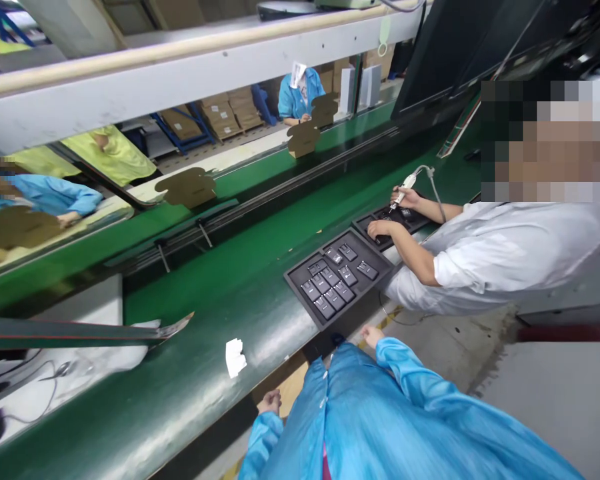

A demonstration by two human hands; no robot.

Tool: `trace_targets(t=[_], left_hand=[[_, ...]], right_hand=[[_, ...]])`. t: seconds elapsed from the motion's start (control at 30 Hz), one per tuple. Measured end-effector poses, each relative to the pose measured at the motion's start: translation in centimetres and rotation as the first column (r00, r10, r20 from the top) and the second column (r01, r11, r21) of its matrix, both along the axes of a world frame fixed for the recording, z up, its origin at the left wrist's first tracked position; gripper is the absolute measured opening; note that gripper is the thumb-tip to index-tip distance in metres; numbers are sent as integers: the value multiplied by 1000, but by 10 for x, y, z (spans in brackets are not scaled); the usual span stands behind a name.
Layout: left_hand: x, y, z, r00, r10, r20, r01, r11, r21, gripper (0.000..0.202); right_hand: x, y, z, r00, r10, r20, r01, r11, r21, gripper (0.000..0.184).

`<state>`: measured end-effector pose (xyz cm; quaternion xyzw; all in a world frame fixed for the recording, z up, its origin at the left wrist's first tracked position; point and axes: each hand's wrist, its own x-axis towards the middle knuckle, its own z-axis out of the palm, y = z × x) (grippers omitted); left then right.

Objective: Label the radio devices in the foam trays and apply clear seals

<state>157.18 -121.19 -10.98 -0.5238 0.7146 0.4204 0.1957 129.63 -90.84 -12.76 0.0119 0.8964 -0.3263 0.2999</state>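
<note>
My left hand (pixel 270 402) and right hand (pixel 373 335) hang half open, fingers loosely curled, nothing visible in either. Ahead of the right, near but untouched, a dark tray (pixel 356 297) of black rectangular pieces (pixel 325 307) lies on the green worktop (pixel 190 390); white scraps (pixel 236 358) lie ahead of my left.

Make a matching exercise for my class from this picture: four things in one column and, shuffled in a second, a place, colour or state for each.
Things
1. Nearer tray
2. Corded tool
3. Loose piece left of the tray in the picture
4. Camera wearer's right sleeve

Descriptions
A. In a co-worker's hand
B. Bright blue
C. White, on the green worktop
D. Holding black parts

Pairs: 1-D; 2-A; 3-C; 4-B
</note>
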Motion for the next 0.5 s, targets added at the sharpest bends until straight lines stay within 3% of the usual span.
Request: trace_targets(t=[0.2, 0.5], left_hand=[[7, 9, -8, 997, 79, 6, -80, 993, 84, 25], [-26, -7, -10, 996, 55, 63, -57, 998, 27, 27]], right_hand=[[-7, -5, 6, 1000, 20, 21, -19, 999, -37, 20], [-6, -11, 16, 997, 59, 44, -58, 998, -24, 19]])
